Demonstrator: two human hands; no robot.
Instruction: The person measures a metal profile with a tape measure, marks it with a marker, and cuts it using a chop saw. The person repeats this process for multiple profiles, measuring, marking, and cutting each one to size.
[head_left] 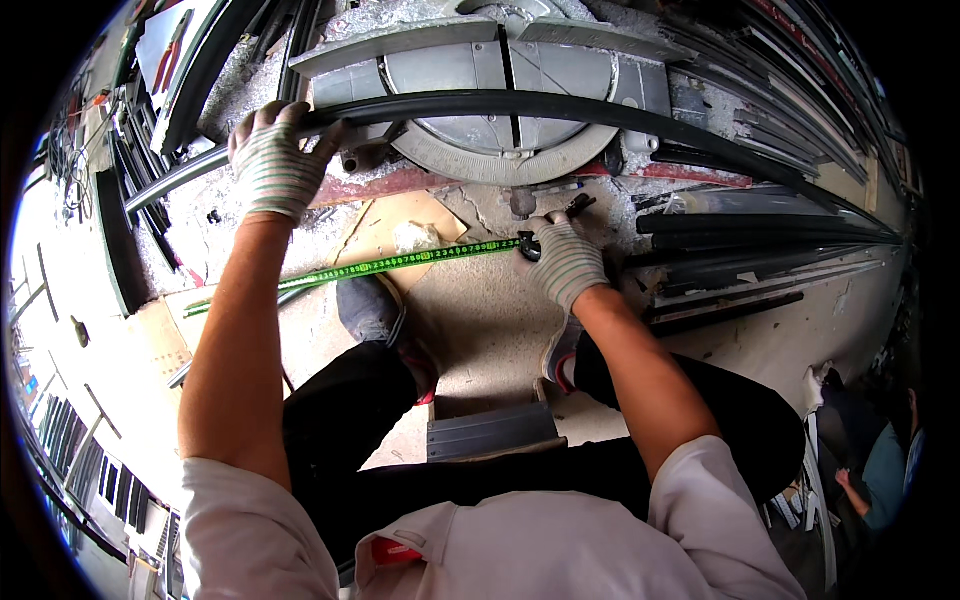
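My left hand (pixel 272 165), in a striped knit glove, is closed over a long dark profile strip (pixel 560 107) near its left end. The strip lies across the front of the saw table and runs off to the right. Gloved alike, my right hand (pixel 570 265) grips a tape measure (pixel 529 246), whose case is partly hidden by the fingers. From it a green blade (pixel 420 257) stretches left, above the floor and my left shoe, passing behind my left forearm. A short black stick-like thing (pixel 580 205) juts up by my right fingers; I cannot tell whether it is held.
Ahead stands a grey saw table (pixel 440 80) with a round slotted plate and a fence. Dark profiles (pixel 740 235) are stacked at the right, more at the upper left near red-handled pliers (pixel 172 50). Cardboard (pixel 430 215) lies on the floor. Another person (pixel 885 470) is at the far right.
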